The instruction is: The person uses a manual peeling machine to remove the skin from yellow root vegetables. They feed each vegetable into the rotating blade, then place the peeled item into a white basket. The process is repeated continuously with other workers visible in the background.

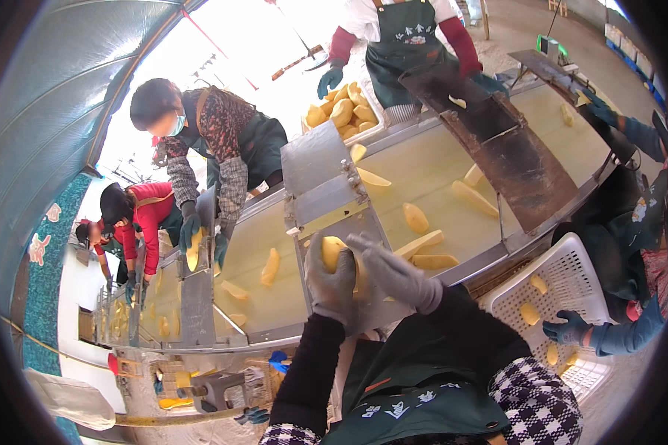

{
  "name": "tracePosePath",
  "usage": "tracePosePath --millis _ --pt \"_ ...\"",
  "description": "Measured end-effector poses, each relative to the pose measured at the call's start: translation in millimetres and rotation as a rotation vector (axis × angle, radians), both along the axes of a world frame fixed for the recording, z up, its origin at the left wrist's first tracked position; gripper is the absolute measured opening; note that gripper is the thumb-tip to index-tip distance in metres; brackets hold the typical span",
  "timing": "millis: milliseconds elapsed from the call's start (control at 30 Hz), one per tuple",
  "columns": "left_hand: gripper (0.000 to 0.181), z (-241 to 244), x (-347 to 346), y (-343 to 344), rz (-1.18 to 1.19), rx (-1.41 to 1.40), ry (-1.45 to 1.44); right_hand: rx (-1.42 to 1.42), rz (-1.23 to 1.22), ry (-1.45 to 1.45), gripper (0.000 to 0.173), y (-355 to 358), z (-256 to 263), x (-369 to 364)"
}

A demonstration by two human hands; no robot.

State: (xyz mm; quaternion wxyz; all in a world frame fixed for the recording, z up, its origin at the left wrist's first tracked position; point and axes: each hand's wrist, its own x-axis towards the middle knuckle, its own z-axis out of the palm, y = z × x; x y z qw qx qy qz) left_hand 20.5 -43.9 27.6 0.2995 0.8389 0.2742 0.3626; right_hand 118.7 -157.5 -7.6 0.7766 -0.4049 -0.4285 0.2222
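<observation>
My left hand (333, 286), in a grey glove, is closed around a peeled yellow root or fruit (332, 251). Just to its right, my right hand (396, 273) wears a matching glove; its fingers are stretched out and slightly blurred, with nothing visible in them. Both hands are above a metal work plate (374, 221) set across a pale conveyor belt (389, 203). Behind that plate rises a sloping sheet-metal guard (313, 158). Long yellow slices lie on the belt, among them a cut piece (416, 218) right of my hands and another piece (270, 267) to their left.
A white crate (377, 127) heaped with peeled yellow pieces stands across the belt. Co-workers flank the line; one gloved hand (569, 328) is over a perforated white basket (551, 267) at right. A rusty metal plate (526, 169) spans the belt. A grey stool (220, 389) is lower left.
</observation>
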Motion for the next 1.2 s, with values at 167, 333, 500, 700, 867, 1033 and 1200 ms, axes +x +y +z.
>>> tracePosePath --millis 167,333,500,700,867,1033,1200 --pt "0.05 -8.1 39.2 48.4 0.04 0.306 0.345 -0.141 -0.524 -0.51 0.034 58.4 -39.1 71.2" --pt "0.049 -21.5 62.4 83.0 0.163 0.538 0.351 -0.073 0.189 0.558 0.044 85.3 -40.2 96.8" --pt "0.049 -24.7 140.9 130.3 0.219 0.434 0.398 0.363 0.729 1.0 0.051 187.0 -154.5 124.0" --pt "0.048 -17.9 197.1 165.1 0.25 0.336 0.541 0.474 0.579 0.996 0.055 259.1 -209.6 139.2" --pt "0.05 -22.7 154.6 156.0 0.176 0.313 0.461 0.209 0.547 1.02 0.06 190.7 -150.7 108.5" --pt "0.046 -24.9 93.7 85.0 0.02 0.399 0.225 0.1 0.497 1.127 0.061 141.6 -127.8 108.9" --pt "0.048 -35.8 76.4 79.7 0.104 0.61 0.282 0.227 0.759 1.234 0.05 152.3 -130.7 82.0"
